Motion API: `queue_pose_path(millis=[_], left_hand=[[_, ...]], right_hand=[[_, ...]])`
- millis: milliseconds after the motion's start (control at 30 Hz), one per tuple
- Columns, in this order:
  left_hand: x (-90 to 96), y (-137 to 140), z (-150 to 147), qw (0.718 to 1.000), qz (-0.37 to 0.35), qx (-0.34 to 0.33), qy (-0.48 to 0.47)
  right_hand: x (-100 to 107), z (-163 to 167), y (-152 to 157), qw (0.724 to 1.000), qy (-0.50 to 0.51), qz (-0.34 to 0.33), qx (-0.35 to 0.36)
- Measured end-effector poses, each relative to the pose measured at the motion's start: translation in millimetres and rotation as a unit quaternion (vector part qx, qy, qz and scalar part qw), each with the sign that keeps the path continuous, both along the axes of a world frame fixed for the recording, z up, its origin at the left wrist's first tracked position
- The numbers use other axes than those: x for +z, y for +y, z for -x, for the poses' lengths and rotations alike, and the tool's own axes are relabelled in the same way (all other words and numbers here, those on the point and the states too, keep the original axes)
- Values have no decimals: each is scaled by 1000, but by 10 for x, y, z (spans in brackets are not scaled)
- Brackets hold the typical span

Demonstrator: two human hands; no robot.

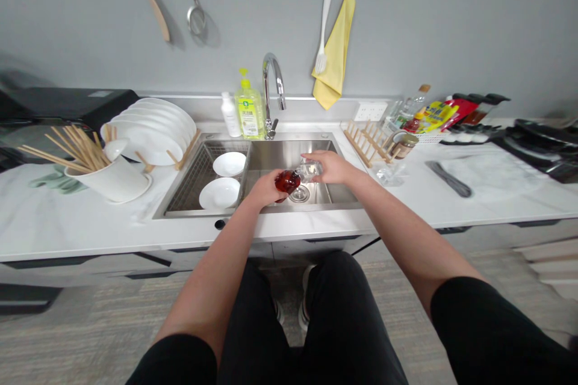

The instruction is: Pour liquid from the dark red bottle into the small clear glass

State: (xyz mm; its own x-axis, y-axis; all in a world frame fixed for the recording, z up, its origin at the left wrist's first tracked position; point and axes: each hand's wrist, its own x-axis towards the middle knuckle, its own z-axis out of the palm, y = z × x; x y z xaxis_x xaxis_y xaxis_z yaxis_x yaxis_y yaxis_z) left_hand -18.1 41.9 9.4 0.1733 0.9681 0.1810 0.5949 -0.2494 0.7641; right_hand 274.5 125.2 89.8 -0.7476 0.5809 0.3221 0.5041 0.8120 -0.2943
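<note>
Over the right basin of the steel sink, my left hand is closed around a dark red-brown bottle. The bottle is tilted, its neck pointing right at a small clear glass. My right hand grips that glass, which also lies tilted, its opening toward the bottle neck. Whether liquid passes between them is too small to tell. Below them shows the round drain. A small black cap rests on the counter's front edge, left of my left forearm.
Two white bowls sit in the sink's left rack. Behind rise the faucet and a green soap bottle. Plates and a chopstick holder stand left. A wooden rack and a black-handled utensil are right.
</note>
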Motion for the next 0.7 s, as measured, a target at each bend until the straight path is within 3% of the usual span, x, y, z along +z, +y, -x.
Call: queue_pose_path(millis=[700], left_hand=[[-50, 25, 4, 1000, -6, -4, -11]], right_hand=[[43, 16, -14, 1000, -16, -17, 2]])
